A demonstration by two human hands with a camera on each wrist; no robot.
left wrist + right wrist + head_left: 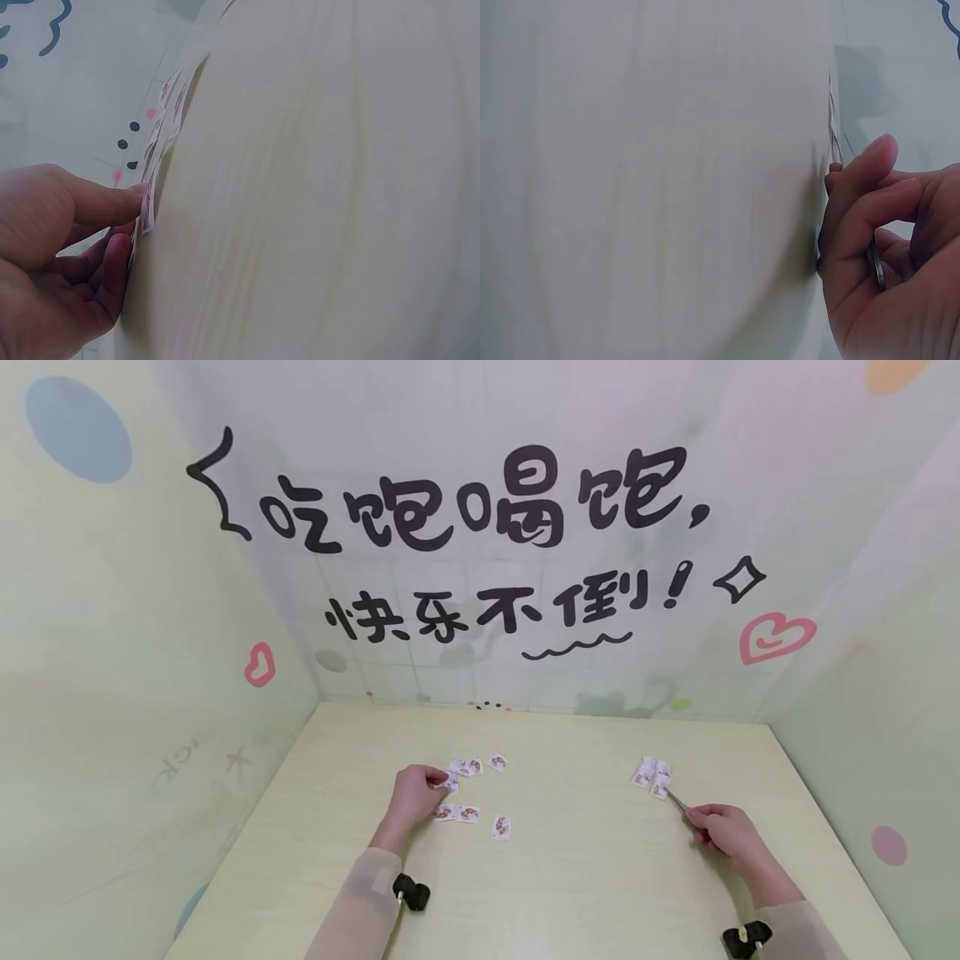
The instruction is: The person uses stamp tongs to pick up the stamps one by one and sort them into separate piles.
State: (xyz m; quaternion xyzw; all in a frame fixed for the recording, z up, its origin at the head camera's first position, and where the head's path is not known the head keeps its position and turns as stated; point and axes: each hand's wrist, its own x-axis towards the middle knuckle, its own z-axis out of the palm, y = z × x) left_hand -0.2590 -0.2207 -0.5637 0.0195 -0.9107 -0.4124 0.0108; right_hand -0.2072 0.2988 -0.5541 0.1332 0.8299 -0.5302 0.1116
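At the left of the table in the head view, my left hand (415, 795) pinches the edge of a small white printed card (452, 783) with thumb and fingertips. The left wrist view shows the thumb at a small card (148, 214) close to the tabletop; the fingers below it are bent. Over on the right, my right hand (726, 833) grips thin metal tweezers (677, 801), their tip touching or just above the lowest card (660, 789) of a tight cluster. The right wrist view shows the rounded end of the tweezers (877, 264) inside the curled fingers.
Around my left hand lie other small cards with reddish prints: a pair (472, 766) and a single card (498, 762) behind, two side by side (468, 814) and another single card (501, 827) in front. Printed walls (480, 677) enclose the pale wooden table (570, 877).
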